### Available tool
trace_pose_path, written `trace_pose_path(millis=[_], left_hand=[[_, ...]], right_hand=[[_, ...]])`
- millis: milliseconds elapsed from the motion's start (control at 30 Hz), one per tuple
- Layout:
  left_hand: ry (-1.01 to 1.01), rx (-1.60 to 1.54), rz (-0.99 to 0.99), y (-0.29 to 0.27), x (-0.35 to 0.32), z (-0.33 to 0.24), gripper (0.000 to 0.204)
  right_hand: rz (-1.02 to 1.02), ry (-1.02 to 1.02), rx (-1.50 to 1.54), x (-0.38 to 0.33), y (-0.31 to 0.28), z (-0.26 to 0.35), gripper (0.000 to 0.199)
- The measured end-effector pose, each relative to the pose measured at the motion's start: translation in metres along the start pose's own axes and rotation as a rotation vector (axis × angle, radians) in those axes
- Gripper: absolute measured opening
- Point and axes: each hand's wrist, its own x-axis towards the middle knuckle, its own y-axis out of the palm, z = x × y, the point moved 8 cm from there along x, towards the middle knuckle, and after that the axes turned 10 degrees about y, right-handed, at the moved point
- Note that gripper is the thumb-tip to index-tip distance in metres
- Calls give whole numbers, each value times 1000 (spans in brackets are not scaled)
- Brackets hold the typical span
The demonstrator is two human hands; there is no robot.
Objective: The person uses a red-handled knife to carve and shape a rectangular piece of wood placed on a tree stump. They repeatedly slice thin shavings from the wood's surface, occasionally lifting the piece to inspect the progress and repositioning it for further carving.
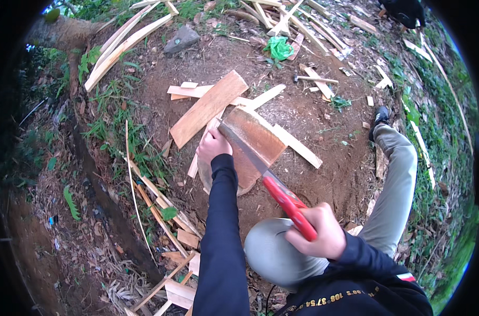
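In my right hand [321,231] is the red handle of a hand saw [245,147], its grey blade slanting up and left. The blade lies across a log stump [231,174], along a broad brown wood slab [260,134]. My left hand [214,143] is closed near the blade's tip, beside a narrow strip of wood [193,167]. Whether those fingers pinch the blade tip or the strip I cannot tell. A wide flat board [210,108] rests at an angle just beyond my left hand, over other thin boards.
A hammer [317,79] lies at the far right, near a crumpled green plastic bag [279,48] and a grey stone [182,39]. Long wood strips [126,45] lie far left. More offcuts [188,238] are piled at near left. My bent knee [274,253] is close below the saw.
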Motion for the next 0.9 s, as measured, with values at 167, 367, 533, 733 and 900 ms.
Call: trace_pose_path(millis=[167, 367, 533, 733, 900], left_hand=[[-19, -45, 6, 8, 2, -12, 45], [-41, 33, -13, -8, 1, 4, 46], [-65, -20, 45, 7, 4, -4, 45], [-30, 52, 43, 0, 1, 9, 45], [-22, -39, 17, 10, 3, -9, 46]], right_hand=[[-496, -378, -194, 86, 25, -25, 28], [86, 106, -7, -5, 3, -13, 24], [-180, -44, -155, 108, 34, -34, 28], [74, 51, -25, -2, 4, -19, 13], [-87, 15, -154, 122, 36, -50, 24]])
